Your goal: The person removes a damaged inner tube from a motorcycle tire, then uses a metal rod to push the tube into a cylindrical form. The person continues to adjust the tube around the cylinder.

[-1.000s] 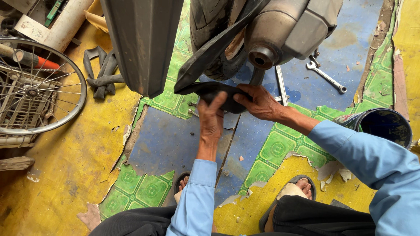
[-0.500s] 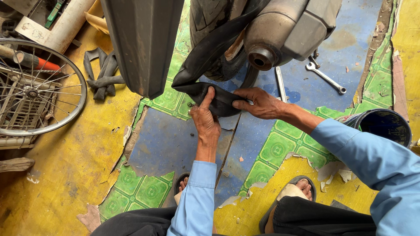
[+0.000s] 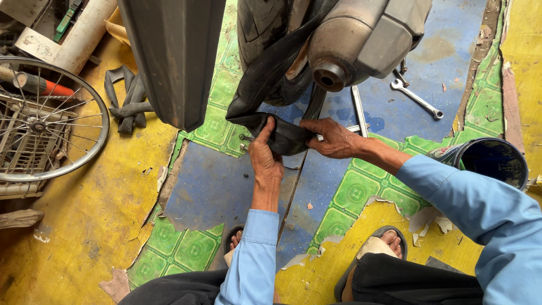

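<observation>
Both your hands, left hand (image 3: 264, 153) and right hand (image 3: 333, 137), grip the black inner tube (image 3: 282, 138), partly pulled from the tyre (image 3: 261, 28) at 12 o'clock; most remains inside.

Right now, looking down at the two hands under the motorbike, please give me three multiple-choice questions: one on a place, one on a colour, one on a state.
1. Where does the spoked wheel lie?
A. at the left edge
B. by the blue bucket
C. under the exhaust

2. What colour are the person's sleeves?
A. red
B. light blue
C. white

3. How is the black inner tube held?
A. by neither hand
B. by the left hand alone
C. by both hands

Answers: 1 A, it rests on the yellow floor far left. 2 B, both forearms show light blue cloth. 3 C, the left hand and right hand both pinch it.
</observation>
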